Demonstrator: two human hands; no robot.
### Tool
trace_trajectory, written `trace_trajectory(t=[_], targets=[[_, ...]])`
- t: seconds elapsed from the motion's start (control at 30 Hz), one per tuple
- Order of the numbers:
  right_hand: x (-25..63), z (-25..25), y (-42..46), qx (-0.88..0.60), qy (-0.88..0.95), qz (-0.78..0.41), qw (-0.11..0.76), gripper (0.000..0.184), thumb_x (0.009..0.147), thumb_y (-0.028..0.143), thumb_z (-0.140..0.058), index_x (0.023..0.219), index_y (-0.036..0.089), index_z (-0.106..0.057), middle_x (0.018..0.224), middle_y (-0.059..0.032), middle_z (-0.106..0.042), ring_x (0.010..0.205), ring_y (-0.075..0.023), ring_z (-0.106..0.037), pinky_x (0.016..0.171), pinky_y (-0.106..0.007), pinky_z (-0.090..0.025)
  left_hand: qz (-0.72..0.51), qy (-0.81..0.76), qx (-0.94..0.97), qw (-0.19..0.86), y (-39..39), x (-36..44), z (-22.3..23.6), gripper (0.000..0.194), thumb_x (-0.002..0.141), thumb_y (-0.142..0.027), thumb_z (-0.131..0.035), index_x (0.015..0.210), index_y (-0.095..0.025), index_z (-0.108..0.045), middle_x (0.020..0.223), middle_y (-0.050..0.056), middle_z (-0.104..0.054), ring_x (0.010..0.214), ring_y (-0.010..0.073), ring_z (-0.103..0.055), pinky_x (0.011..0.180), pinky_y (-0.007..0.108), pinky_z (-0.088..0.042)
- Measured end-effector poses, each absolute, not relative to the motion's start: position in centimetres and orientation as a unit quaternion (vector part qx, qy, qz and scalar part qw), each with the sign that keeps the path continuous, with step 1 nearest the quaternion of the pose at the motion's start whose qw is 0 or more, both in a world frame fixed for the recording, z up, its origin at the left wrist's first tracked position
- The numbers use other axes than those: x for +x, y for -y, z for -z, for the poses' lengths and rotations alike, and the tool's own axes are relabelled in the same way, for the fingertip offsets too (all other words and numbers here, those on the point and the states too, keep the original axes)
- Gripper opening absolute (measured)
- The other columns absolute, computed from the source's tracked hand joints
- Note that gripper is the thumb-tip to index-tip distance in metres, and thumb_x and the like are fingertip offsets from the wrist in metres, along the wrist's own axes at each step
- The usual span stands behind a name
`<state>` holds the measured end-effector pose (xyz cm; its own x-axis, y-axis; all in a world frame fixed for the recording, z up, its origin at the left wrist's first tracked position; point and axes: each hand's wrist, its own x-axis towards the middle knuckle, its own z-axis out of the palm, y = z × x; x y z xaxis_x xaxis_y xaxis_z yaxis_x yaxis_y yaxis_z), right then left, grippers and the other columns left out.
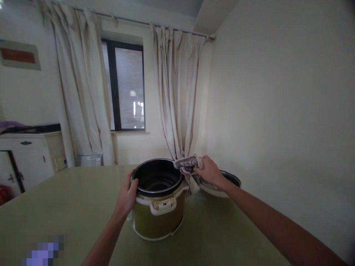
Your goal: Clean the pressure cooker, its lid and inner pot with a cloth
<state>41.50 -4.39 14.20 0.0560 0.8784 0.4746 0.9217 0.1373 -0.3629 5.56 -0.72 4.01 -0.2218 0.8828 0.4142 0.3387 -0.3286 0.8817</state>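
Observation:
In front of me a rice cooker [158, 221] stands upright on the table, its top uncovered. A dark inner pot [159, 175] sits inside it, and nothing shows in the part I can see. My left hand [129, 192] grips the cooker's left rim, thumb on the near side and fingers mostly hidden behind it. A patterned grey-and-white cloth [188, 164] is bunched in my right hand [209, 170] and touches the right edge of the rim. Behind my right wrist, partly covered, lies a round, shallow, dark-edged piece [232, 178] that looks like the lid.
The green tabletop [74, 199] reaches toward the window [129, 88] and curtains [180, 92]. A plain wall [280, 111] bounds the right side. A white cabinet [30, 151] stands at the left. A pixelated purple patch [41, 255] is at the lower left.

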Motion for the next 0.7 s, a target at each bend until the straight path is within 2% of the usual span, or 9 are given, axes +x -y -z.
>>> trace_trajectory(t=[0.07, 0.13, 0.23, 0.33, 0.53, 0.7], targets=[[42.3, -13.8, 2.4, -0.67, 0.624, 0.009, 0.402, 0.031, 0.089, 0.038, -0.072, 0.111, 0.017, -0.076, 0.111, -0.0133, -0.073, 0.104, -0.0294, -0.07, 0.096, -0.042, -0.056, -0.556, -0.531, 0.594, 0.236, 0.4, 5.3, -4.5, 0.066, 0.093, -0.044, -0.046, 0.15, -0.014, -0.056, 0.152, 0.015, -0.064, 0.145, 0.0313, -0.056, 0.129, 0.049, -0.037], [41.6, -13.1, 0.5, -0.624, 0.641, -0.072, 0.441, 0.034, 0.089, 0.04, -0.072, 0.115, 0.02, -0.076, 0.108, -0.0097, -0.078, 0.103, -0.0284, -0.073, 0.096, -0.042, -0.058, -0.538, -0.547, 0.596, 0.239, 0.1, 5.4, -5.2, 0.064, 0.092, -0.039, -0.045, 0.149, -0.013, -0.057, 0.149, 0.015, -0.066, 0.143, 0.0313, -0.058, 0.128, 0.049, -0.039], [39.2, -12.1, -2.2, -0.542, 0.732, -0.151, 0.385, 0.039, 0.088, 0.036, -0.07, 0.125, 0.022, -0.074, 0.114, -0.0048, -0.081, 0.108, -0.0259, -0.074, 0.1, -0.04, -0.058, -0.529, -0.578, 0.575, 0.237, -0.2, 5.9, -5.9, 0.067, 0.091, -0.035, -0.044, 0.152, -0.009, -0.052, 0.153, 0.019, -0.062, 0.146, 0.0331, -0.056, 0.128, 0.051, -0.038], [37.2, -12.2, -5.4, -0.542, 0.763, -0.127, 0.328, 0.04, 0.087, 0.032, -0.069, 0.126, 0.022, -0.075, 0.12, -0.0052, -0.08, 0.114, -0.0266, -0.073, 0.105, -0.038, -0.055, -0.54, -0.59, 0.559, 0.219, 0.0, 6.4, -6.1, 0.066, 0.093, -0.035, -0.044, 0.153, -0.009, -0.053, 0.157, 0.018, -0.06, 0.149, 0.0329, -0.054, 0.129, 0.05, -0.037], [32.7, -14.1, -12.2, -0.546, 0.79, -0.129, 0.245, 0.035, 0.091, 0.03, -0.063, 0.122, 0.022, -0.077, 0.115, -0.0032, -0.081, 0.107, -0.0234, -0.075, 0.092, -0.03, -0.056, -0.559, -0.566, 0.566, 0.217, 0.1, 6.8, -5.9, 0.057, 0.093, -0.032, -0.044, 0.145, -0.017, -0.062, 0.147, 0.011, -0.069, 0.141, 0.0287, -0.061, 0.125, 0.045, -0.043], [26.9, -15.6, -14.5, -0.528, 0.825, -0.094, 0.178, 0.041, 0.087, 0.035, -0.067, 0.125, 0.024, -0.075, 0.127, -0.0082, -0.078, 0.116, -0.0288, -0.072, 0.095, -0.034, -0.054, -0.567, -0.569, 0.542, 0.246, -1.3, 7.0, -5.6, 0.057, 0.097, -0.034, -0.043, 0.148, -0.015, -0.06, 0.152, 0.013, -0.066, 0.145, 0.0282, -0.058, 0.127, 0.045, -0.039]])
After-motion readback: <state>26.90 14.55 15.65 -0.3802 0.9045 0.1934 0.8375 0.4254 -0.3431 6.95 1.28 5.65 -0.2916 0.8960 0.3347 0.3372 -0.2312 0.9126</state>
